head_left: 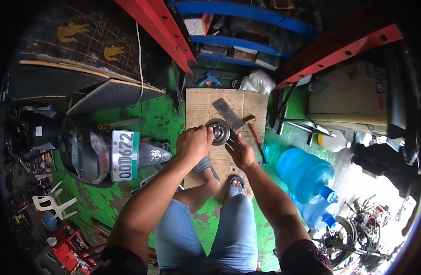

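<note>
Over a cardboard sheet (196,98), my left hand (192,144) grips a round dark metal part (218,130) with a hub in its centre, thumb near its face. My right hand (239,149) holds the same part at its right side, fingers along the rim. A flat dark metal plate (227,111) lies on the cardboard just above the part. To the right lies a hammer (255,130) with a red handle and brass-coloured head. My sandalled feet rest below my hands on or beside the cardboard.
A motorcycle tail (86,151) and white plastic chair (54,201) stand left. Red posts (339,50) flank blue shelving (245,41). A white bag (258,82) sits at the back. Blue water jugs (304,174), cardboard boxes (345,96) and motorcycle parts (359,229) are at right.
</note>
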The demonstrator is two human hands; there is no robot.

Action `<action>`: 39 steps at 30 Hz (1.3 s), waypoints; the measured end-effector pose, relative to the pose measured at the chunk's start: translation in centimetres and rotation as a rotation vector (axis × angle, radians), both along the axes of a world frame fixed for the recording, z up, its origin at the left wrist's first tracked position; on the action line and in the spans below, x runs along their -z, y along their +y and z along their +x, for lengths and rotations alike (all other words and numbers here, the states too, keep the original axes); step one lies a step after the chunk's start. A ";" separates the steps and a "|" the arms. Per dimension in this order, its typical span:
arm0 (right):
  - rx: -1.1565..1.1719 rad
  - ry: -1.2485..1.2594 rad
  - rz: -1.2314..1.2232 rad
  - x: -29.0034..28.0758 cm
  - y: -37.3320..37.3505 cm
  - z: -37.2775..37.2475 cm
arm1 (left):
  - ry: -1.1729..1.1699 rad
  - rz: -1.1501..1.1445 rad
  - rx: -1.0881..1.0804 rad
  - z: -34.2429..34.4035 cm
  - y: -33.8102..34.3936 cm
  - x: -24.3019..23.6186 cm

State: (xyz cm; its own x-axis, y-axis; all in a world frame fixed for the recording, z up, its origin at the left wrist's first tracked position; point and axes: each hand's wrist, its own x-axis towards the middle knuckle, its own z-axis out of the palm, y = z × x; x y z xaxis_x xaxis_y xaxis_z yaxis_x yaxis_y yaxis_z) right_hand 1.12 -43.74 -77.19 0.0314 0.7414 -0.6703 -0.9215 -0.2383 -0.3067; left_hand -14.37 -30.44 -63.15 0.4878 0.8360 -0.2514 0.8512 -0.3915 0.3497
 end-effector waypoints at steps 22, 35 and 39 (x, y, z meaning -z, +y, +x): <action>-0.830 -1.935 -0.497 30.8 -5.6 11.3 | 0.090 0.095 0.044 -0.6 7.3 21.6; -0.523 -1.647 -0.061 18.8 0.4 9.0 | 0.191 0.045 -0.004 -0.3 7.8 21.3; -0.507 -1.609 0.186 13.1 7.1 5.2 | 0.182 0.068 -0.010 -0.2 7.4 21.4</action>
